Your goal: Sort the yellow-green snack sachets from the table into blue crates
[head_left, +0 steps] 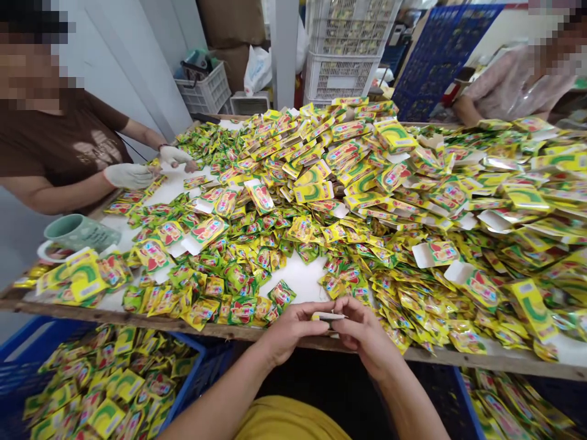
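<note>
Just over the table's front edge, my left hand [293,333] and my right hand [360,333] meet around a small flat carton [328,316]. Its narrow open end and white flap face up toward me. Fingers of both hands press on its sides; what lies inside it is hard to make out. A green and red sachet [282,293] rests on the white tabletop [300,275] right beyond my left hand. Heaped sachets [398,305] in yellow and green spread to the right of my right hand. Behind them rises a big pile of yellow cartons [316,189], many with open flaps.
A blue crate [195,366] of filled cartons stands below left, another blue crate [470,403] below right. A green mug [82,232] is at the table's left. Across from it a person in white gloves [131,176] works. Another person [509,79] sits at the far right.
</note>
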Motion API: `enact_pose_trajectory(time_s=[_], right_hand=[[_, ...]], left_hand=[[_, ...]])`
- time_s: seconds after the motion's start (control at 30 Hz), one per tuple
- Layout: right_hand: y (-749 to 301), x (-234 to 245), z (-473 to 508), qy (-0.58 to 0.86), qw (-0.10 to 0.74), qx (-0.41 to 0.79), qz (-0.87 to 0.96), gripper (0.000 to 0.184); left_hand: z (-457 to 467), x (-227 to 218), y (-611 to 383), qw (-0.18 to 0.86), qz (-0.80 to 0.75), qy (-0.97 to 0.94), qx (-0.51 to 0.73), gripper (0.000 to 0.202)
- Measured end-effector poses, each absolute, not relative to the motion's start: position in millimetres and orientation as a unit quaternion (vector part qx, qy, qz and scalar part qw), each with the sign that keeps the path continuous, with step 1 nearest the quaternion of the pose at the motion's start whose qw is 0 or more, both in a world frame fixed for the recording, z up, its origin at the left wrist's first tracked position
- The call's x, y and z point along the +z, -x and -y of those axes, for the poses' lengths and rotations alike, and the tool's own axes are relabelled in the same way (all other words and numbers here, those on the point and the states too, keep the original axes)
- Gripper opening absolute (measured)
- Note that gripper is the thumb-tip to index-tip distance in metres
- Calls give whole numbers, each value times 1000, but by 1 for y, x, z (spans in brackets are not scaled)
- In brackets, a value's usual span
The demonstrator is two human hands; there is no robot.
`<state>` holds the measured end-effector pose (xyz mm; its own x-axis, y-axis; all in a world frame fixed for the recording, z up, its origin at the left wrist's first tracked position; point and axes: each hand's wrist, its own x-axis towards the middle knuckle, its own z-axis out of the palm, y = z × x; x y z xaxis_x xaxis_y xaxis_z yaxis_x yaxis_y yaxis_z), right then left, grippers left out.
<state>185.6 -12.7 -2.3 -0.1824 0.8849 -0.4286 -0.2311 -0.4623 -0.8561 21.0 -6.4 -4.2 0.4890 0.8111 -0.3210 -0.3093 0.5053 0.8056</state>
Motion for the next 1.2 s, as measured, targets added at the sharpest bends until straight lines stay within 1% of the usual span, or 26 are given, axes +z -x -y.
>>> enact_pose_trajectory(time_s=[0.03, 0.1, 0.13, 0.2, 0.3, 0.4, 0.47, 0.57, 0.67, 0.77, 0.9, 1.0, 1.03, 1.1, 1.13, 1.17, 1.2], right_hand=[[-183, -1, 11, 505, 401, 683, 342, 15], [-180, 1, 7, 527, 421, 615, 409, 8], [-180, 3, 6, 530, 430, 577, 448, 11], [-181, 4, 4, 523, 438, 533, 501, 20], [-184, 2, 3, 513, 434, 540, 507, 24], [-185, -4, 1, 516, 437, 553, 487, 21], [-184, -8, 0, 523, 445, 554, 471, 22], [-184, -12, -2, 532, 462, 544, 455, 21], [-184, -12, -5, 541, 460, 547, 442, 21], [-185, -12, -5, 535, 456, 542, 461, 19], [-190, -16, 7, 507, 466, 458, 563, 14], [-205, -16, 6, 517, 444, 408, 608, 19], [-211, -16, 0, 541, 450, 370, 607, 20], [-226, -18, -21, 608, 463, 249, 596, 22], [-232, -20, -34, 637, 452, 187, 595, 27], [-238, -22, -47, 656, 424, 139, 609, 32], [-243, -24, -60, 665, 387, 106, 630, 33]], left_hand=[[5, -3, -25, 788, -380, -324, 360, 36], [1, -3, -32, 762, -419, -288, 400, 25], [0, -3, -35, 748, -424, -286, 423, 21], [0, -4, -37, 723, -420, -310, 453, 22], [3, -8, -33, 664, -447, -381, 463, 30], [7, -12, -30, 584, -490, -441, 473, 29], [6, -14, -29, 550, -502, -467, 477, 28], [2, -16, -30, 534, -499, -493, 472, 20], [-4, -17, -29, 514, -486, -527, 471, 10], [-8, -18, -27, 485, -452, -579, 475, 8], [-5, -21, -20, 430, -386, -653, 489, 15], [-1, -22, -15, 430, -377, -672, 471, 17], [0, -22, -14, 434, -382, -676, 456, 18], [1, -22, -14, 442, -388, -696, 412, 24], [0, -22, -16, 443, -387, -711, 387, 29], [0, -22, -18, 447, -381, -724, 361, 33], [-1, -22, -19, 455, -373, -732, 343, 35]])
